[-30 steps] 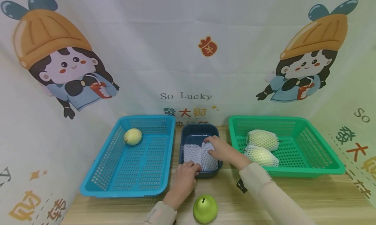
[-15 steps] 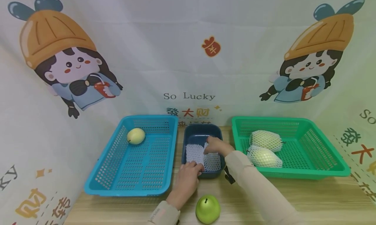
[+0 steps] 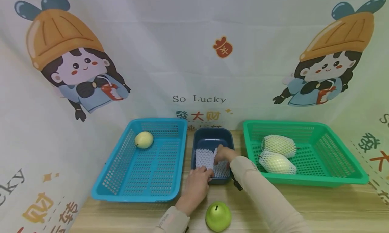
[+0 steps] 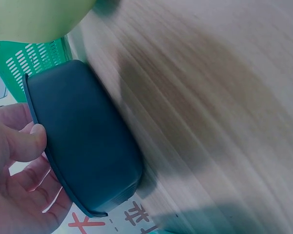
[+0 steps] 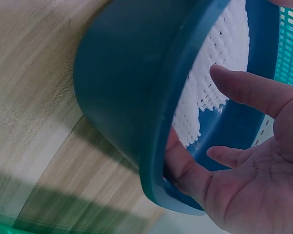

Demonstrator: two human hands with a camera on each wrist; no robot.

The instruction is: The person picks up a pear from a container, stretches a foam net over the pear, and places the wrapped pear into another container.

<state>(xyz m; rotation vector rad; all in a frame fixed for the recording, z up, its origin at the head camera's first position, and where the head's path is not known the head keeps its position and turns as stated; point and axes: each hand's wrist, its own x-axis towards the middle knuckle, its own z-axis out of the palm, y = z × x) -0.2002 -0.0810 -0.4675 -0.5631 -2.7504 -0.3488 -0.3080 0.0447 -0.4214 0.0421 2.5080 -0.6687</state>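
Note:
A dark blue bin (image 3: 213, 134) stands on the table between two baskets, with two white foam nets (image 3: 204, 157) lying side by side in it. My left hand (image 3: 198, 180) holds the bin's front rim; in the left wrist view its thumb lies on the outside of the rim and the fingers go over it. Inside the bin, my right hand (image 3: 225, 154) reaches down at the right-hand net. The right wrist view shows its thumb and fingers spread apart beside the foam (image 5: 224, 53), some fingertips hidden by the rim. A green pear (image 3: 218, 216) stands on the table in front.
On the left, a blue basket (image 3: 103, 189) holds one yellowish pear (image 3: 144, 139). The green basket (image 3: 343, 180) on the right holds two pears in foam nets, a rear one (image 3: 279, 146) and a front one (image 3: 278, 162). A printed cloth (image 3: 152, 57) hangs behind.
My right hand has moved from the right net's far end to lower over it, its fingers pointing down. The left hand keeps its place at the rim. The whole view has shifted slightly.

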